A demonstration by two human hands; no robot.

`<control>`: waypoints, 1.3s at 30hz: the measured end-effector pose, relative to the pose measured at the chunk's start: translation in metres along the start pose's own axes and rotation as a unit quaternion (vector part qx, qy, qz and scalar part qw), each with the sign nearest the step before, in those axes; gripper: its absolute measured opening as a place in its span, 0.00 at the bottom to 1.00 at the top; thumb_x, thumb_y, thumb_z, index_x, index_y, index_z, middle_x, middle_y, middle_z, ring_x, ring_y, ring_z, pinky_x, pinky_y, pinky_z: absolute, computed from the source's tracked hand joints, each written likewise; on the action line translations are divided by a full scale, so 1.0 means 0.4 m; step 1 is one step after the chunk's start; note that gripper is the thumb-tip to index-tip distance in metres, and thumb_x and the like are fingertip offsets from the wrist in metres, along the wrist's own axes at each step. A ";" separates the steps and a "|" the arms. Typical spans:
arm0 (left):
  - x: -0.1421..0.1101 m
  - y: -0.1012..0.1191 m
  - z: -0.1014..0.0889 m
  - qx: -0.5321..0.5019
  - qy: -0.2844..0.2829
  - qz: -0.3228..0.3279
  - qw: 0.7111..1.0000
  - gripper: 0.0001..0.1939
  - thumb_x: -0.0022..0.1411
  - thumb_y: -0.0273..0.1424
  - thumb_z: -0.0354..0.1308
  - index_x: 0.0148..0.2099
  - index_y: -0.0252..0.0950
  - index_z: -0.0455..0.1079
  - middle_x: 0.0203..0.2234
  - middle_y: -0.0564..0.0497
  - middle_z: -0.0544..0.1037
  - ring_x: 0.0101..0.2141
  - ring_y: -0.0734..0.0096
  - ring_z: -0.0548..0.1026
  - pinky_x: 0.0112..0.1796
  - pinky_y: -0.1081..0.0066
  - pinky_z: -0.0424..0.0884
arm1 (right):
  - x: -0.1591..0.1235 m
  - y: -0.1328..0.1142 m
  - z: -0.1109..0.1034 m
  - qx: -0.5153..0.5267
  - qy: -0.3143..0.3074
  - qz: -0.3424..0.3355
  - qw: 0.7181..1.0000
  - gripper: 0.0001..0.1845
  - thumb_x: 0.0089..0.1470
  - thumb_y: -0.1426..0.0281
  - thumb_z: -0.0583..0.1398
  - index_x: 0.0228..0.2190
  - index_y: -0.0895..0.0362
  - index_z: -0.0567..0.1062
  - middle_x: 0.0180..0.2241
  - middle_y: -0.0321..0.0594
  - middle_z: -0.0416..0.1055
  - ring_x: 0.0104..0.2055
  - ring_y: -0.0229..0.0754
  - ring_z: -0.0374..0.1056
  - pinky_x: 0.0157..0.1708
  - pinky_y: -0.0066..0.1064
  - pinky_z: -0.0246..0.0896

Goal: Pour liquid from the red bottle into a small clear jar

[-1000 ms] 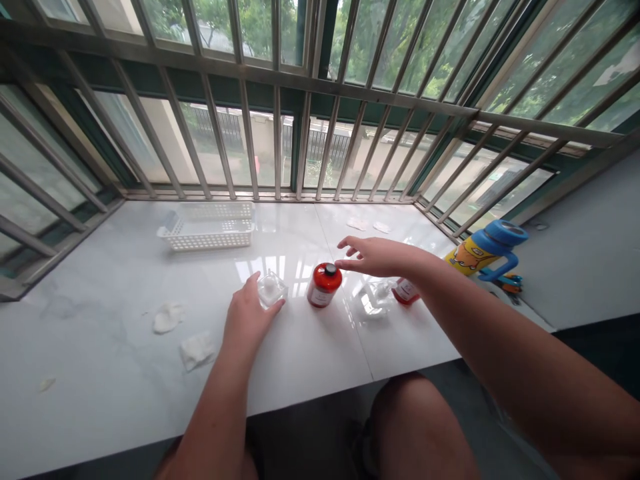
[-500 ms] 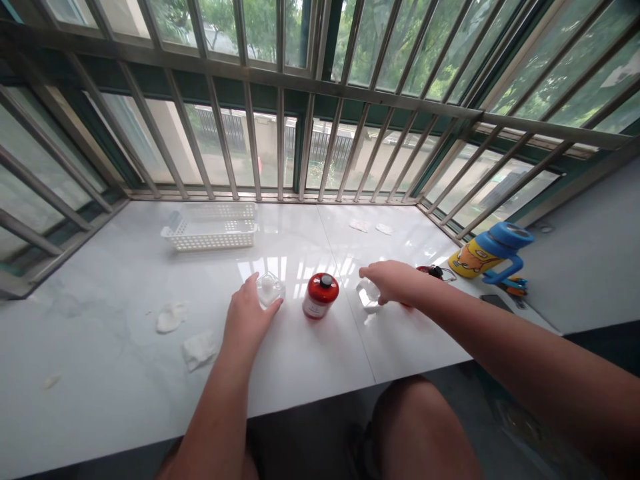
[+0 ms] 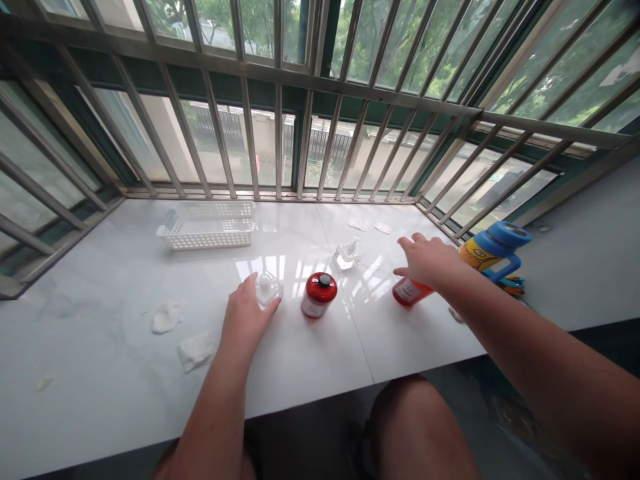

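Note:
My left hand [image 3: 247, 313] has its thumb and fingers curled round a small clear glass container [image 3: 269, 289] that rests on the white tabletop. Just right of it stands a red bottle with a black cap [image 3: 319, 295]. A second red bottle [image 3: 409, 291] is partly hidden behind my right hand [image 3: 430, 260], whose fingers are spread above and beside it. Whether they touch the bottle I cannot tell. Farther back, between the two bottles, sits another small clear container [image 3: 349, 253] with nobody's hand on it.
A white perforated basket [image 3: 213, 240] stands at the back left. Crumpled white tissue [image 3: 167, 317] and a folded tissue [image 3: 195, 351] lie at the left. A blue and yellow flask [image 3: 495, 247] stands at the right. Metal bars [image 3: 280, 133] border the table's far side.
My right hand has let go of the second clear container, now farther back on the table, and has moved right to the second red bottle. My left hand stays round its container.

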State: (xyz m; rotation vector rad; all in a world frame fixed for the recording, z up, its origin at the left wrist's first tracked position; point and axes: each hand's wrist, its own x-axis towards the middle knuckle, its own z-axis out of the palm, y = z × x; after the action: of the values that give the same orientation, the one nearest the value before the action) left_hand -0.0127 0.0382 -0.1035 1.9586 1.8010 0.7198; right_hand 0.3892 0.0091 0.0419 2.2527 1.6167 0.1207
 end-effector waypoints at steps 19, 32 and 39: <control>0.006 0.001 0.002 0.011 0.000 0.009 1.000 0.41 0.64 0.40 0.71 0.73 0.32 0.63 0.66 0.35 0.75 0.65 0.40 0.73 0.67 0.51 0.68 | 0.023 0.010 0.094 0.253 0.234 -0.011 0.939 0.32 0.67 0.60 0.62 0.67 0.61 0.68 0.66 0.60 0.65 0.67 0.66 0.65 0.69 0.55 0.62; 0.017 -0.014 0.002 0.056 0.059 0.045 0.996 0.38 0.64 0.35 0.64 0.72 0.28 0.62 0.65 0.30 0.74 0.66 0.38 0.71 0.68 0.47 0.65 | -0.183 -0.484 0.202 0.691 0.017 -0.230 0.685 0.42 0.55 0.55 0.76 0.65 0.46 0.69 0.64 0.44 0.72 0.65 0.54 0.72 0.67 0.50 0.67; 0.015 -0.012 0.010 0.063 0.059 0.096 0.992 0.31 0.69 0.33 0.51 0.71 0.27 0.64 0.64 0.27 0.74 0.66 0.35 0.71 0.69 0.40 0.61 | -0.181 -0.551 0.194 0.646 0.038 -0.282 0.708 0.49 0.46 0.60 0.81 0.64 0.47 0.68 0.62 0.43 0.72 0.62 0.55 0.71 0.63 0.49 0.68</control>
State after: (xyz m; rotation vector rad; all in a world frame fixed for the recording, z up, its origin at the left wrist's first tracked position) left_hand -0.0139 0.0448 -0.1088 2.2393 1.7797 0.8145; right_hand 0.1880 -0.0158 -0.0948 2.2385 2.8685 -1.5539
